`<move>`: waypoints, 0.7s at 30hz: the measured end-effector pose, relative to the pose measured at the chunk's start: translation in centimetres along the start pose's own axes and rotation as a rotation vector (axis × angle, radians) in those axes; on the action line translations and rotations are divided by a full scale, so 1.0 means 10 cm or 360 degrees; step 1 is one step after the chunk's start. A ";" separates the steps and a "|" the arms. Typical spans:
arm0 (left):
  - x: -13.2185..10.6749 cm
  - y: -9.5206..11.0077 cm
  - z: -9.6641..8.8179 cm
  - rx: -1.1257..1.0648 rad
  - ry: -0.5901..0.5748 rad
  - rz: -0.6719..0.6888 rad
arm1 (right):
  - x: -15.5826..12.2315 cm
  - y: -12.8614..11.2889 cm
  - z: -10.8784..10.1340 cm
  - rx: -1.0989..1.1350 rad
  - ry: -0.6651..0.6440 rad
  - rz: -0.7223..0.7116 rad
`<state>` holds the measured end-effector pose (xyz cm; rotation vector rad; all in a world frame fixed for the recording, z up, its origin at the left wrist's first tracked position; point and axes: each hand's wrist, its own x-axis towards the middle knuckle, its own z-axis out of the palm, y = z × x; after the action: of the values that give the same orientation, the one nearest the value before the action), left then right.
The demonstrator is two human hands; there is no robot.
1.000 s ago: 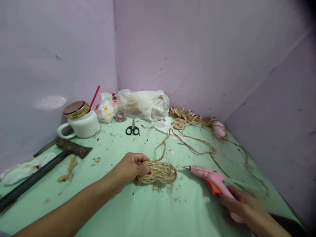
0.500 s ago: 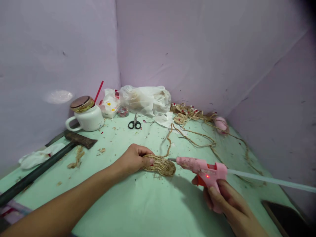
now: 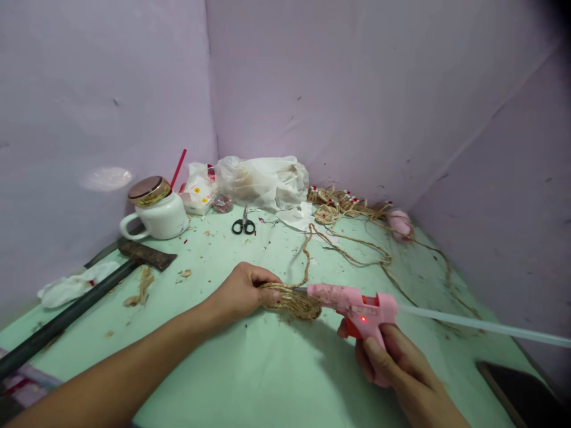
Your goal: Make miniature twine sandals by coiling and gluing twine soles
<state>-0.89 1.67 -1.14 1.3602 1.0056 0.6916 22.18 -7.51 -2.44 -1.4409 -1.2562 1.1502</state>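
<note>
My left hand (image 3: 243, 291) grips the left end of a flat oval coil of jute rope (image 3: 294, 302) lying on the green table (image 3: 267, 374), fingers curled over its edge. My right hand (image 3: 392, 362) is wrapped round the handle of a pink hot glue gun (image 3: 352, 303) with a red light lit. The gun's metal nozzle rests over the top of the coil. A clear glue stick (image 3: 482, 326) juts out of the gun's back toward the right. A loose strand of the rope (image 3: 348, 255) runs from the coil to the far right.
A white mug with a gold lid (image 3: 156, 211), small black scissors (image 3: 243, 224), a plastic bag (image 3: 263, 181) and a rope pile (image 3: 339, 208) stand at the back. A hammer (image 3: 89, 297) lies at the left. A dark object (image 3: 517, 392) sits at the near right. Purple walls enclose the table.
My right hand lifted the glue gun off the table and brought its nozzle leftward onto the rope coil. My left hand stayed on the coil.
</note>
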 end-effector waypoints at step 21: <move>0.02 -0.02 -0.01 0.0041 -0.0004 0.0003 | -0.02 0.06 0.02 -0.0108 0.0043 -0.0027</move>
<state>-0.92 1.86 -1.33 1.3845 1.0145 0.6804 22.10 -7.76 -3.04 -1.4880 -1.2969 1.0824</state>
